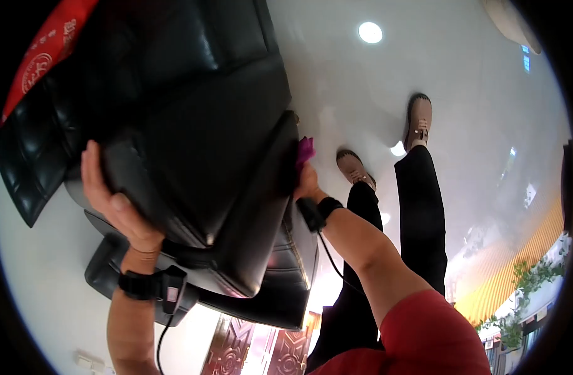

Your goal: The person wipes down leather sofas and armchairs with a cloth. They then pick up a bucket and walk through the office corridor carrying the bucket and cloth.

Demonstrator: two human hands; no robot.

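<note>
A black leather padded chair fills the left half of the head view, seen at a steep tilt. My left hand lies against the side of its thick cushion, fingers stretched out and thumb apart. On the chair's other side, my right hand is closed around a purple cloth, pressed close to the leather edge. Part of the cloth and most of those fingers are hidden behind the chair. Both wrists carry black straps with small devices and cables.
A red cloth with pale printing drapes over the chair at upper left. My legs in black trousers and brown shoes stand on the glossy pale floor. Carved doors and green plants appear along the lower edge.
</note>
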